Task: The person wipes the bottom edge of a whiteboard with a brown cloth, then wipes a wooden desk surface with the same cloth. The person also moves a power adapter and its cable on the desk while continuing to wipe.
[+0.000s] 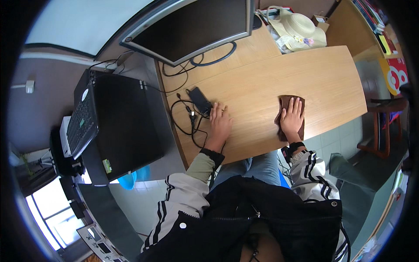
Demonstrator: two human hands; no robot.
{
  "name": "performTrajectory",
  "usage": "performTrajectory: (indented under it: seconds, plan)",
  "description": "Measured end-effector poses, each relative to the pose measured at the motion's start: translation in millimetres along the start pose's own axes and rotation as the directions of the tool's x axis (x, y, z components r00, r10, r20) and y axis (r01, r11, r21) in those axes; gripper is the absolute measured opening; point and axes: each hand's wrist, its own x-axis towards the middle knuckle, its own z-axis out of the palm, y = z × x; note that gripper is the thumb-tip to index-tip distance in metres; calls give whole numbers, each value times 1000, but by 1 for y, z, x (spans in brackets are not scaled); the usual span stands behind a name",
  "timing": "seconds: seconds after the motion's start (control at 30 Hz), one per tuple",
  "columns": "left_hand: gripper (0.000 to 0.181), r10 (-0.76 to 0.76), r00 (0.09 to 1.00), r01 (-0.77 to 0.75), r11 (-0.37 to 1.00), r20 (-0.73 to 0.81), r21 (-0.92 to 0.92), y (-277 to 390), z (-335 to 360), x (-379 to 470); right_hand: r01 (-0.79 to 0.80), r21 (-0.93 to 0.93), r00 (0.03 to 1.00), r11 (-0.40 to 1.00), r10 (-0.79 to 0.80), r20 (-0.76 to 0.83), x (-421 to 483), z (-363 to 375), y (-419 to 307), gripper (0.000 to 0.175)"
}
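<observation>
My right hand (pixel 292 120) lies flat, fingers spread a little, on a folded brown cloth (pixel 284 131) near the front edge of the wooden desk (pixel 252 98). My left hand (pixel 221 121) rests with its fingers apart beside a black power adapter (pixel 198 97), its fingertips at the adapter's near end; whether they touch it I cannot tell. Around the adapter and left of my hand lie looped black cables with a plug (pixel 192 115). No object shows in my left hand's grasp.
A monitor (pixel 193 29) on a looped stand (pixel 229 55) stands at the back of the desk. Behind the right part sits a straw hat (pixel 299 28). A black cabinet (pixel 127 124) with a keyboard (pixel 81 121) is at the left. A wooden chair (pixel 386 131) stands at the right.
</observation>
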Motion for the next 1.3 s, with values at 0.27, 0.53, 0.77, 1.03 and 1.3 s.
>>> performTrajectory:
  seconds: [0.27,0.53,0.77,1.03,1.3]
  plan:
    - [74,-685,713,657,727,-149,-199,-47,-31,-10,368,165,919,915,-386,87,-36,-1,-87,66]
    - [107,-831,553,833,549,56,-70,-39,-24,38,784,347,517,515,-851,94,-70,-26,-105,58]
    - [92,-778,613,789,612,134,-56,-42,-27,31,509,73,856,858,-513,66,11,-10,-66,57]
    - [73,-471,864,487,872,179,-55,-51,-16,-3,557,246,822,794,-569,-23,-16,0,-92,53]
    - [80,-439,887,450,892,142,-53,-29,-17,-5,820,294,487,490,-869,90,-23,-30,-76,54]
